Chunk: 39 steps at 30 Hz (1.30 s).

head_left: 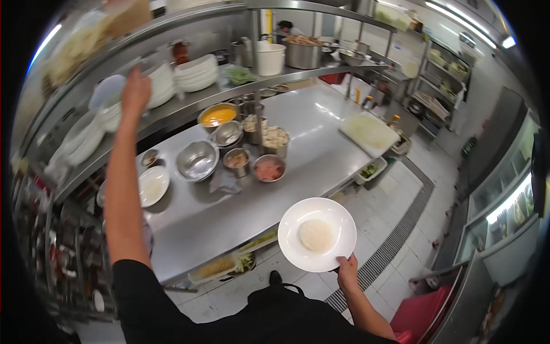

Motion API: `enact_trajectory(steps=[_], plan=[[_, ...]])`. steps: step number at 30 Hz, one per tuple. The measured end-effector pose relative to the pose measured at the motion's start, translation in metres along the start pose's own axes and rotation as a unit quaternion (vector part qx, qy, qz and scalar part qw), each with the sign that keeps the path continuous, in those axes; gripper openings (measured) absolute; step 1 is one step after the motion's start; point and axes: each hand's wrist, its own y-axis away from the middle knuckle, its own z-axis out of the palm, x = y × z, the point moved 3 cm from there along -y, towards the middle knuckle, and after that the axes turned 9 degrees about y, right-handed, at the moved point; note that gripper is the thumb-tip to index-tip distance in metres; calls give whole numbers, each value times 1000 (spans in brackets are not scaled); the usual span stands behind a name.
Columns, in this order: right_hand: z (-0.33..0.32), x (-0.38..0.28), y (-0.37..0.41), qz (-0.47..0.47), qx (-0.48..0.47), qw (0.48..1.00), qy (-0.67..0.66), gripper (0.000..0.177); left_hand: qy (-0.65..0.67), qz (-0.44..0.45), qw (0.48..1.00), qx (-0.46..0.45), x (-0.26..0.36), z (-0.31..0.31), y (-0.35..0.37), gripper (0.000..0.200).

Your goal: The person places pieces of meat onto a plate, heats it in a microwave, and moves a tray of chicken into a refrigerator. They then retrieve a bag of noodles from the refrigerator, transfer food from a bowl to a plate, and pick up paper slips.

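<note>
My right hand (348, 273) grips the lower right rim of a white plate (290, 229), held out over the floor beside the counter. A round, pale mound that looks like rice (316, 235) sits in the plate's middle. My left arm is stretched up to the shelf, where my left hand (136, 92) is among white dishes. Just left of it is a pale, bluish round dish (107, 92); whether I hold it cannot be made out. To its right stand stacked white bowls (196, 74). The left fingers are blurred and partly hidden.
On the steel counter (240, 209) stand a second white plate (154, 186) with pale food, an empty metal bowl (197, 161), a bowl of orange liquid (218, 116), and a bowl of pink food (269, 169). A cutting board (369, 133) lies at the far end.
</note>
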Motion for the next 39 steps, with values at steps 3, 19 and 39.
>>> enact_trajectory(steps=[3, 19, 39], plan=[[0, -2, -45, 5, 41, 999, 6, 41, 10, -274, 925, -265, -52, 53, -43, 42], [-28, 20, -433, 7, 96, 994, -60, 33, -30, -222, 951, -214, -77, 37, -33, 38], [-165, -16, -514, 91, -21, 990, 101, 32, 239, -224, 880, -344, 452, 455, 249, 26]])
